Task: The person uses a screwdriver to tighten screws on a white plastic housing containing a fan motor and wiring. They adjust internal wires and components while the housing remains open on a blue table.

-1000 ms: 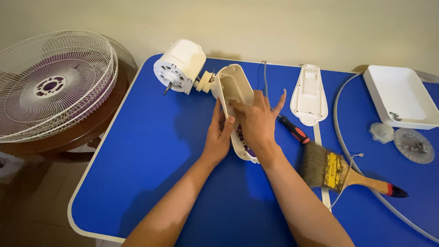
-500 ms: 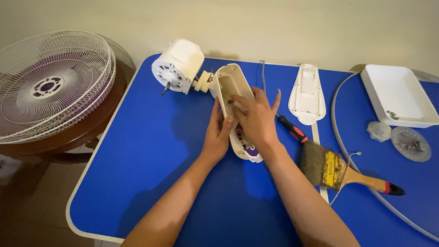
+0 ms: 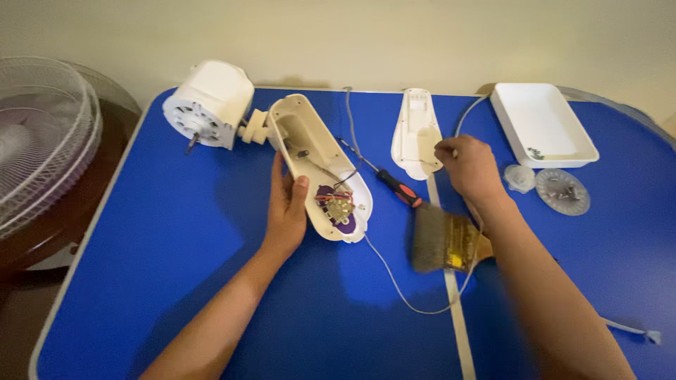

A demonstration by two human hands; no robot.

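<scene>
Across the blue worktop I see the parts of a taken-apart fan spread out, and off its left edge the wire fan guard stands apart on a dark side table. Largest on the worktop is the white motor at the far left, joined by its neck to the open fan housing, which lies on its back with switch and coloured wires showing at the near end. My left hand wraps the housing's left rim, thumb hooked over the edge, so that grip is closed on the housing and steadies it. To the right lies the white cover plate, and my right hand sits at its near right corner, fingers curled; I cannot tell whether it pinches anything or just touches the plate. Further right is a white tray with a few screws in one corner. Nearer me, a paintbrush lies under my right forearm, a red-handled screwdriver sits between housing and brush, and a thin grey cord loops off the housing. Two small clear caps rest beside the tray.

I judge the work to be at the open-housing stage. The next move calls for keeping the housing still while the right hand handles the cover plate cleanly.
</scene>
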